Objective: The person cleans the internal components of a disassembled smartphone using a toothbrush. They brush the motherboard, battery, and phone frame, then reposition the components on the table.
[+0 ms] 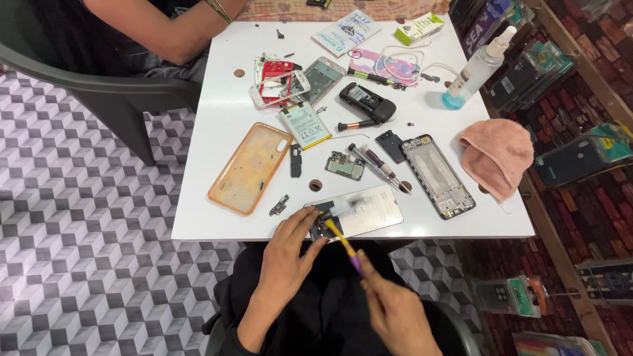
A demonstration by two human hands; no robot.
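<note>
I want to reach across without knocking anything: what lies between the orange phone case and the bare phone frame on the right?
In the head view, between the orange phone case and the phone frame lie a small black part, a circuit board and a pair of tweezers.

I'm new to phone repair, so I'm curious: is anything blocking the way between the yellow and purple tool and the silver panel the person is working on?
Nothing visible does. The right hand holds the yellow and purple tool with its tip already on the flat silver phone panel, which the left hand steadies at the white table's near edge.

silvery phone back panel (359, 211) lies flat at table edge, yellow-purple tool (344, 245) tilted onto it.
</note>
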